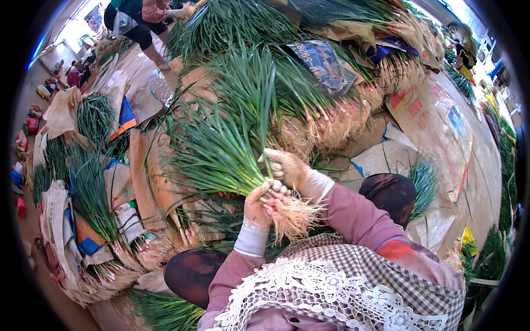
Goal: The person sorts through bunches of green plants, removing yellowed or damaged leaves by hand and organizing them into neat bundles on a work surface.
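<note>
My left hand (257, 207), in a pale worn glove with a white cuff, is wrapped around a bunch of scallions (223, 165) just above their pinkish-red bulbs. The pale, tangled roots (296, 217) hang out to the right of that hand, over my lap. Just above it, my right hand (290, 169), gloved too, has its fingers curled around a green scallion stalk (268, 145) at the bunch's right side. The long leaves fan out to the upper left. Both hands almost touch each other. The palm side of the right hand is hidden.
Beyond the bunch lies a heap of scallions (327, 120), roots towards me, partly under a printed sack piece (316, 62). More wrapped scallions (89, 198) lie at left. Flattened sacks (434, 111) cover the floor at right. Another person's bent arm and leg (151, 45) show at upper left.
</note>
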A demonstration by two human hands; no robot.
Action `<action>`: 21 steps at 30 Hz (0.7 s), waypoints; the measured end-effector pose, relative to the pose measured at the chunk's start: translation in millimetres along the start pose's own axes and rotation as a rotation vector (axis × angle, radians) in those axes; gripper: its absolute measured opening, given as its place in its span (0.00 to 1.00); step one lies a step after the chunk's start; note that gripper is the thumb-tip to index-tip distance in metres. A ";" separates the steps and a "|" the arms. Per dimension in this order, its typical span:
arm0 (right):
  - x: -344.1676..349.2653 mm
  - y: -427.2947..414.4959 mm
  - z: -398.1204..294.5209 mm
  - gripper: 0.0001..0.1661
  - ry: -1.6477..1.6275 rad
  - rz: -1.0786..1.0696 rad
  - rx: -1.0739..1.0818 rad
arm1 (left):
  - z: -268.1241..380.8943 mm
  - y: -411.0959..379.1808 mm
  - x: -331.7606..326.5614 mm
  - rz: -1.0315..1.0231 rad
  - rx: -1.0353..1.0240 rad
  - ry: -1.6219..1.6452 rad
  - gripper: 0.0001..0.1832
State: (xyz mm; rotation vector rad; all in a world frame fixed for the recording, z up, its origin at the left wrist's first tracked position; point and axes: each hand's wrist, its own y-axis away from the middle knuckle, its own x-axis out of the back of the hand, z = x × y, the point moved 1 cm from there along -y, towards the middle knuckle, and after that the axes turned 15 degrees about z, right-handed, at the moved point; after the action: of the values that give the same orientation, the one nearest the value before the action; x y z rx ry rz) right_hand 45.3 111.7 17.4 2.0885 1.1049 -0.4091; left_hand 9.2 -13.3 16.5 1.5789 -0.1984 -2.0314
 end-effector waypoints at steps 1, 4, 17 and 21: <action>3.4 -8.6 5.1 0.17 0.041 0.072 0.046 | 0.1 -0.6 -3.1 -0.034 -0.015 0.028 0.08; 7.0 -20.0 20.5 0.14 1.481 0.401 0.970 | 5.9 2.5 -7.4 -0.092 -0.046 0.118 0.06; 50.1 0.3 -96.7 0.17 1.318 0.982 0.978 | 12.3 6.4 0.5 -0.116 -0.005 0.065 0.28; 96.5 -35.9 -103.5 0.16 1.503 0.574 0.452 | 9.6 3.9 -4.9 -0.198 -0.052 -0.076 0.19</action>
State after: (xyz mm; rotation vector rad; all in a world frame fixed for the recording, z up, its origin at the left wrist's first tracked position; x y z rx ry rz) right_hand 66.6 256.1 17.1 2.9320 1.0270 1.5535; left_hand 2.4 -16.1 25.3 1.5427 -0.0173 -2.2303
